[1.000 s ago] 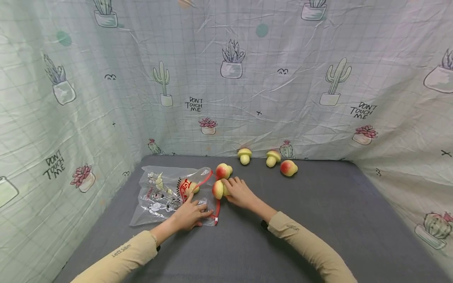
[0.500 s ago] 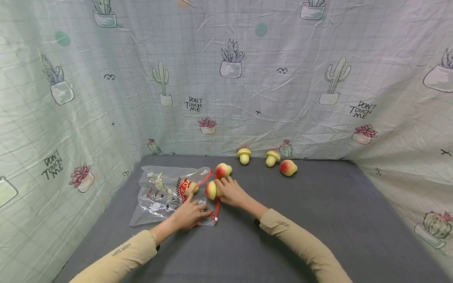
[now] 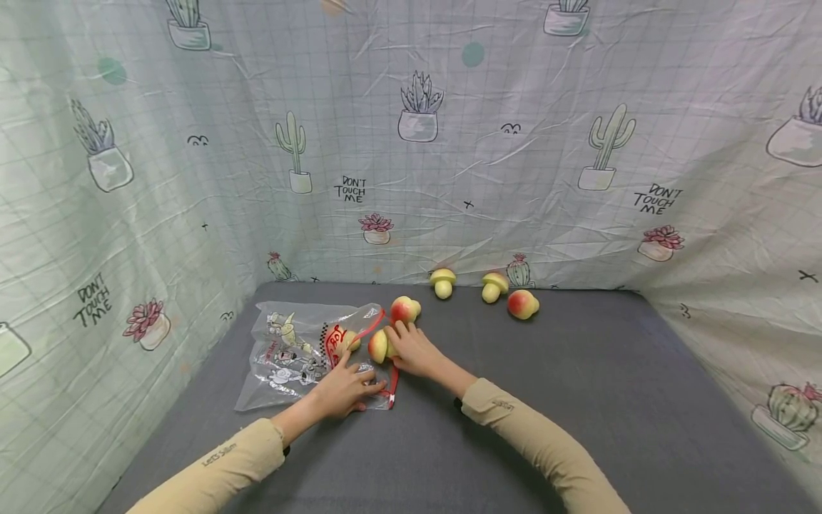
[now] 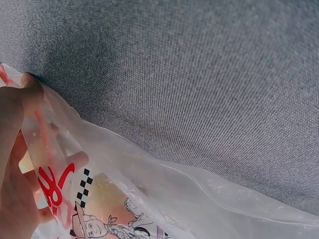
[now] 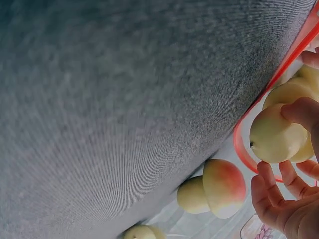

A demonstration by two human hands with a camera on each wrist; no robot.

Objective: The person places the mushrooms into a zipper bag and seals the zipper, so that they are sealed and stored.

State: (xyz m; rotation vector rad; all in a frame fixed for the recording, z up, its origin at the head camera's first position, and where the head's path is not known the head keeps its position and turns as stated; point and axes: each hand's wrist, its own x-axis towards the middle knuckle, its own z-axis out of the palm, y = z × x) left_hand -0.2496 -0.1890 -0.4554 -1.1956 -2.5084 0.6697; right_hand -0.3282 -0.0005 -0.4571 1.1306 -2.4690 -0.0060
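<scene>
My left hand [image 3: 344, 392] holds the mouth of a clear drawstring plastic bag [image 3: 270, 385], printed with cartoon figures and lying on its side. In the left wrist view the thumb [image 4: 33, 93] lies at the bag's edge, with other fingers seen through the plastic. My right hand [image 3: 417, 351] pinches a yellow-and-red toy mushroom [image 3: 379, 346] between thumb and fingers at the bag's red-corded opening. The right wrist view shows this toy mushroom [image 5: 274, 134] inside the loop of the red drawstring [image 5: 284, 69]. Another toy mushroom [image 3: 351, 341] shows inside the bag.
Just behind the right hand lies a red-and-yellow toy mushroom [image 3: 404, 310]. Farther back are a yellow mushroom [image 3: 443, 283], a second yellow one [image 3: 494, 287] and a red-capped one [image 3: 523, 304]. A cactus-print curtain [image 3: 449, 178] surrounds the dark grey tabletop [image 3: 578, 385].
My right hand has moved left with the toy mushroom, from the right of the bag's opening into its mouth. The left hand and bag stay almost unmoved.
</scene>
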